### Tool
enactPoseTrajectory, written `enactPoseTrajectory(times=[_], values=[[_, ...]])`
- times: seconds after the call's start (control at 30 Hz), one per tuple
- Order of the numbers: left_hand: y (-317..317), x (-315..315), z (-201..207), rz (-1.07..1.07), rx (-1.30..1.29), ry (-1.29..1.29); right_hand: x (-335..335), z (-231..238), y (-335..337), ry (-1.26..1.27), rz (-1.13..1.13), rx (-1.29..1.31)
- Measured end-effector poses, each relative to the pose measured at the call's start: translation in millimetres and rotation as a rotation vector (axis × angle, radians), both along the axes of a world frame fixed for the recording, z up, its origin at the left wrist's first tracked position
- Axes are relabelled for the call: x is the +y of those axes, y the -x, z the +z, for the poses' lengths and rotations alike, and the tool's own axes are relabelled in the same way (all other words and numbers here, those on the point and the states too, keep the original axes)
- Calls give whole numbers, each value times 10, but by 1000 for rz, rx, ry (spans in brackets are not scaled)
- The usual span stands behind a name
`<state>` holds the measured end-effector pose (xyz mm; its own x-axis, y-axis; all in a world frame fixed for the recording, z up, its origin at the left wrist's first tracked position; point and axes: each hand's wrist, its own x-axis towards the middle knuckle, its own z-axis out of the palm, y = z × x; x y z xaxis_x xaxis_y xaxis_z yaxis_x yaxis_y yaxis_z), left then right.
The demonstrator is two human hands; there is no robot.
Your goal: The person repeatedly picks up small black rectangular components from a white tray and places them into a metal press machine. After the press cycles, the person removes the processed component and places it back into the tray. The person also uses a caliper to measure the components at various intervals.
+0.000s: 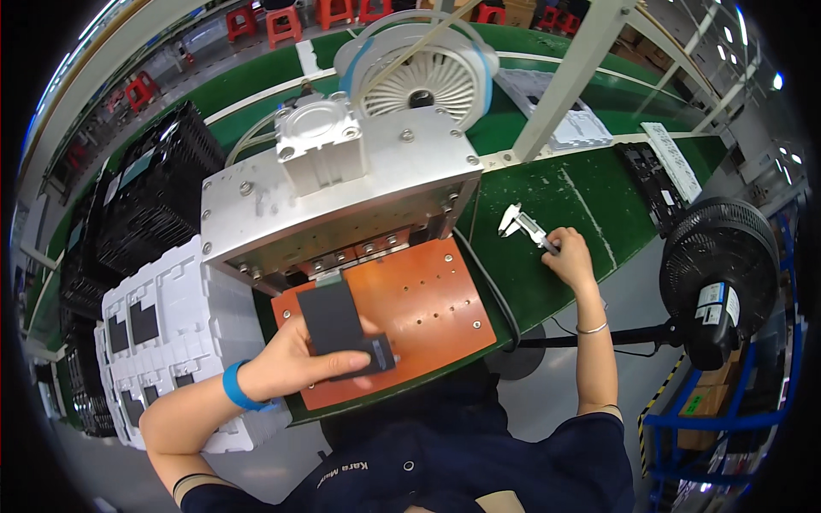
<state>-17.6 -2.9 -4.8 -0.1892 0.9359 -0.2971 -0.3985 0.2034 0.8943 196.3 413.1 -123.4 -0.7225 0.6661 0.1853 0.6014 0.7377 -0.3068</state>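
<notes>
The hands are working well apart, each clamped on something. The left hand (312,355) is gripping a flat black part (332,315), its thumb pressing across the near end, while the part's far end is pointing toward the metal fixture (398,184). The part is sitting over the orange plate (432,329); whether it is touching that plate I cannot tell. Off to the right, the right hand (571,258) is pinching the near end of a caliper (528,229), whose measuring head is pointing away from the fingers, over the green desk (590,197). Whether the caliper is resting there or being lifted is unclear.

The step in hand seems to be managing part and caliper at once; the next move probably calls for a steady left grip and for bringing the two hands closer together.

A dark cable (489,295) is running along the desk edge between the hands, possibly snagging a low sweep. The fixture, with a square cylinder (321,145) on top, is standing just beyond the left hand and limiting its forward reach. White trays (184,316) are stacking up left of that hand, black trays (162,192) are standing beyond them, and a black fan (718,274) is standing right of the right hand.
</notes>
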Motion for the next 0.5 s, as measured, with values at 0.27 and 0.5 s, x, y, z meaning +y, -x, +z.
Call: enactPoseTrajectory(times=[0.27,0.5], values=[[45,53,-60,26,24,40,-112,97,-358,383,-54,437],[32,34,-52,34,30,70,-1184,995,-162,536,272,694]])
